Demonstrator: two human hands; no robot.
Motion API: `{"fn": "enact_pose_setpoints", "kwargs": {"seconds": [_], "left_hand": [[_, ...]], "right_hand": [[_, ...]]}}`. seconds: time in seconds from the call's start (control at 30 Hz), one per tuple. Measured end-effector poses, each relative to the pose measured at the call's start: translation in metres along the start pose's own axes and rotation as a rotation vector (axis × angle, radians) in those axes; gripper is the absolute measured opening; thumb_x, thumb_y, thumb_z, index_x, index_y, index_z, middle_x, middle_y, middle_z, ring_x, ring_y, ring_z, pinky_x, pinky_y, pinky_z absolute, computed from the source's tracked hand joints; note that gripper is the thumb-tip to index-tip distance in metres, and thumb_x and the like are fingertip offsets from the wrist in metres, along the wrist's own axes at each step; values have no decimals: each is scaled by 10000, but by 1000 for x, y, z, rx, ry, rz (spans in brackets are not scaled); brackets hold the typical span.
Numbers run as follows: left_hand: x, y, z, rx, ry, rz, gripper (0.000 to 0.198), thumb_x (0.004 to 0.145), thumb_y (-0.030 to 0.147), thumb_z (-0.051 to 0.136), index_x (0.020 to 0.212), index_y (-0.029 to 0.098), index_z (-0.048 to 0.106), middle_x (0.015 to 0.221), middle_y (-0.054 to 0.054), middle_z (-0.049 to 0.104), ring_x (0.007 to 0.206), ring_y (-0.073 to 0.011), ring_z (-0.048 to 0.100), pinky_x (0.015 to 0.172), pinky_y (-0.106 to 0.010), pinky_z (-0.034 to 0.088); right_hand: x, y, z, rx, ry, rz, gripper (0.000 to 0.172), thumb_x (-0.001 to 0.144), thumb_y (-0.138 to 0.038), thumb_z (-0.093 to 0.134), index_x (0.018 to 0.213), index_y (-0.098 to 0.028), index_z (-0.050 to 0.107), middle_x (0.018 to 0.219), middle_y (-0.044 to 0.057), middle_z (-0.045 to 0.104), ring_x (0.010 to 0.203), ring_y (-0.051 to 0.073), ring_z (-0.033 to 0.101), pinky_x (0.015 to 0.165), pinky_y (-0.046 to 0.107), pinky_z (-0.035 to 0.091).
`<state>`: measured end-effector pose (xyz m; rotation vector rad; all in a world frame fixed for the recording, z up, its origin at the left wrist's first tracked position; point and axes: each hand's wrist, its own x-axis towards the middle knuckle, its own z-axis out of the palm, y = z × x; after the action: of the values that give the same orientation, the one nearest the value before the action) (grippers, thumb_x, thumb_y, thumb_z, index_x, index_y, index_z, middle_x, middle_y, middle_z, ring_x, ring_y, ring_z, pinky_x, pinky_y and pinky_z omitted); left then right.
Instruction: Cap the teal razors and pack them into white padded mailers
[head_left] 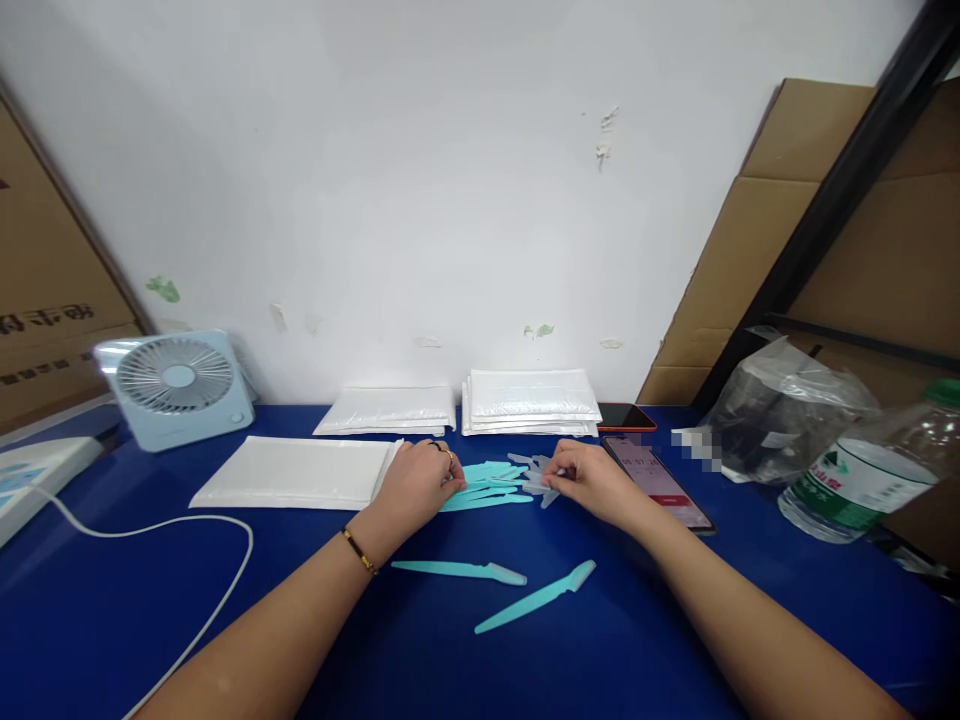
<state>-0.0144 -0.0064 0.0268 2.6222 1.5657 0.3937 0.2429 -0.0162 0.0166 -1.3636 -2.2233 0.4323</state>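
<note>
My left hand (pixel 421 483) is pinched closed at the left end of a pile of turquoise eyebrow razors (pixel 491 483); its fingertips meet on a razor handle. At the pile's right end lie small translucent blade caps (pixel 534 476). My right hand (pixel 589 480) pinches among them with thumb and forefinger on a cap, partly hidden by the fingers. Closer to me, two single razors rest apart on the blue table: one nearly level (pixel 457 570), the other slanted (pixel 534 599), its pale head pointing up and right.
White padded envelopes lie at left (pixel 296 472) and in stacks by the wall (pixel 382 410) (pixel 531 402). A fan (pixel 178 385) and white cable (pixel 244 560) are left. To the right are a phone (pixel 660 485), another dark phone (pixel 626 416), a plastic bag (pixel 780 410) and a bottle (pixel 862 485).
</note>
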Motion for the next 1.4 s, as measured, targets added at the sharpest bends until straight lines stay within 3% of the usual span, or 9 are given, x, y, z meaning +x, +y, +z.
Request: {"fn": "enact_pose_setpoints", "kwargs": {"seconds": [0.1, 0.3, 0.53, 0.83, 0.93, 1.07, 1.13, 1.27, 1.4], "left_hand": [[-4, -1, -3, -52, -25, 8, 193, 730, 400, 602, 804, 239, 678, 863, -10, 636, 821, -177, 565, 684, -275, 360], [-24, 5, -12, -212, -373, 165, 231, 601, 464, 694, 718, 265, 686, 728, 27, 634, 654, -134, 566, 515, -219, 341], [-16, 12, 1, -157, -220, 98, 169, 724, 372, 602, 711, 218, 670, 729, 1, 642, 661, -139, 564, 561, -240, 351], [-2, 6, -2, -31, 25, 11, 157, 771, 351, 582, 725, 231, 671, 837, 1, 640, 805, -178, 564, 677, -284, 346], [-5, 11, -1, -58, 6, 32, 149, 763, 362, 595, 741, 236, 673, 820, 2, 636, 782, -171, 564, 680, -283, 341], [-19, 27, 1, -193, -53, 114, 187, 745, 429, 607, 772, 251, 655, 819, 19, 626, 777, -155, 560, 672, -261, 364], [-25, 33, 3, -265, -98, 159, 230, 746, 459, 597, 853, 261, 645, 863, 20, 631, 825, -158, 561, 689, -248, 382], [-31, 37, 7, -278, -177, 213, 295, 765, 471, 567, 973, 267, 614, 914, 4, 638, 879, -178, 560, 697, -248, 395], [-28, 32, 7, -202, -234, 201, 160, 817, 348, 512, 879, 247, 619, 826, 2, 643, 775, -167, 573, 640, -246, 375]], "right_hand": [[3, 9, -4, -41, 55, 10, 219, 816, -317, 530, 799, -189, 706, 786, 40, 592, 691, 143, 555, 635, 254, 405], [-7, -5, -11, 103, -48, -13, 272, 834, -384, 506, 783, -200, 700, 778, 26, 582, 662, 132, 548, 591, 244, 396], [-13, -32, 5, 156, -264, -98, 216, 753, -419, 620, 817, -234, 710, 757, 22, 579, 662, 143, 529, 551, 244, 378], [-2, 1, -3, 51, -29, 24, 232, 812, -359, 539, 793, -199, 706, 770, 28, 584, 646, 127, 539, 583, 239, 383], [-7, 5, -16, 57, -91, 14, 208, 797, -353, 556, 806, -212, 708, 792, 20, 587, 676, 131, 544, 604, 237, 391], [-19, -4, -30, 90, -451, -105, 218, 606, -350, 741, 779, -222, 706, 787, -6, 578, 677, 127, 530, 567, 213, 387], [-22, -11, -29, 66, -548, -146, 211, 585, -324, 755, 755, -211, 702, 775, -9, 573, 656, 118, 518, 547, 207, 374], [-21, -21, -16, 33, -537, -182, 97, 687, -270, 671, 729, -182, 667, 768, -2, 559, 620, 98, 492, 540, 204, 363], [-16, -26, -3, 26, -386, -168, 46, 747, -224, 601, 751, -180, 613, 773, 7, 553, 637, 103, 500, 550, 203, 364]]}}
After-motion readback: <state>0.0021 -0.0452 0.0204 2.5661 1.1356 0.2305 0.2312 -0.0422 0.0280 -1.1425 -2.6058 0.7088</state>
